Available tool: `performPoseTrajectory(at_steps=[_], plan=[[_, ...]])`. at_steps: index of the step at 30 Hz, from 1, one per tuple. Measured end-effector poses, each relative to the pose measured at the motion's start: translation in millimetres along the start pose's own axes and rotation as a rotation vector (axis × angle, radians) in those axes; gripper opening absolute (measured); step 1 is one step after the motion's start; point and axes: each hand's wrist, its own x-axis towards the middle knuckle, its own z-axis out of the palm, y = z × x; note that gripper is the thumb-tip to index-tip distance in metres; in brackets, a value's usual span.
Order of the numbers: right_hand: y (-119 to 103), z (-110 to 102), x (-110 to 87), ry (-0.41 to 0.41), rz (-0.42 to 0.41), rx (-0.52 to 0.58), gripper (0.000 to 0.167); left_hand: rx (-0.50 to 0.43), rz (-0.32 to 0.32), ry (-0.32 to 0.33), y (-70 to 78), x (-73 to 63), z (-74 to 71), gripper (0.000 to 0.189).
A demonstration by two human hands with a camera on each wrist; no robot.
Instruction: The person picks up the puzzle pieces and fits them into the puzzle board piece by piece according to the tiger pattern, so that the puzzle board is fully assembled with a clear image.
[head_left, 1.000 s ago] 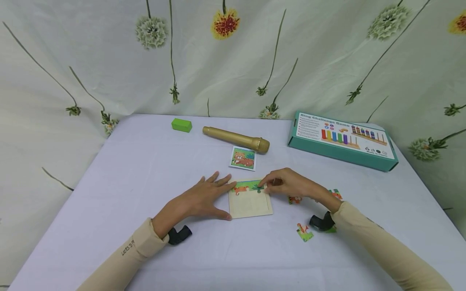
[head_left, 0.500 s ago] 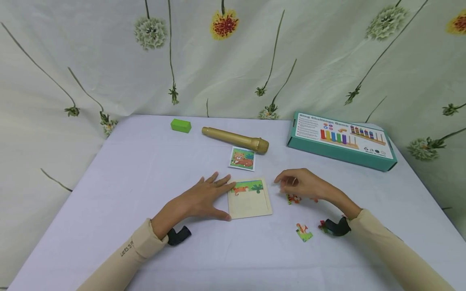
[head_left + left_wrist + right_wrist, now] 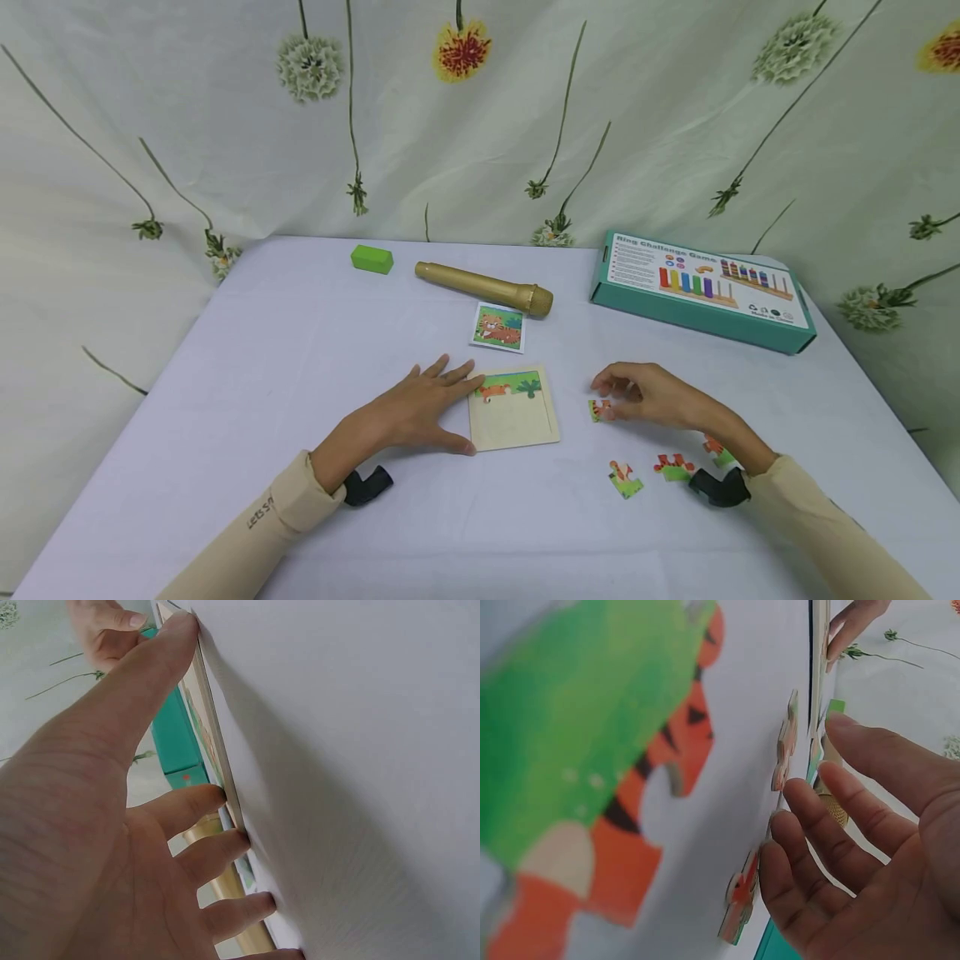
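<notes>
A square wooden puzzle board (image 3: 513, 423) lies on the white cloth, its upper strip filled with pieces showing green, orange and a plant. My left hand (image 3: 416, 408) is spread flat at its left side, thumb and index fingertip at the edge; the left wrist view shows the thumb (image 3: 161, 656) on the board's rim. To the right, my right hand (image 3: 660, 396) hovers with loosely bent fingers and nothing between them. Just under its fingertips is a tiger-striped puzzle piece (image 3: 597, 409). Nearer me lie an orange-and-green piece (image 3: 626, 480), a red-and-green piece (image 3: 674, 467) and another piece (image 3: 716, 450) beside the wrist.
Behind the board are a tiger picture card (image 3: 499, 327) and a gold toy microphone (image 3: 487, 285). A green block (image 3: 372, 259) stands at the back left, and a teal Ring Challenge Game box (image 3: 705, 292) at the back right. A flowered cloth (image 3: 480, 150) hangs behind the table.
My right hand has left the board's upper right corner and moved right, over the loose pieces, uncovering the plant piece in the top strip. The left hand stays in place.
</notes>
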Motion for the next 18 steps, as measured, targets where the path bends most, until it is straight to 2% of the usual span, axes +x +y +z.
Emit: performPoseTrajectory(at_steps=[10,18], plan=[[-0.2,2.1,-4.6,0.017,0.027,-0.09,0.033,0.002,0.005,0.003,-0.1,-0.6,0.1,0.096],[0.1,7.4,-4.0,0.019,-0.009,-0.136,0.033,0.006,0.0,0.0,0.9,-0.5,-1.1,0.096]])
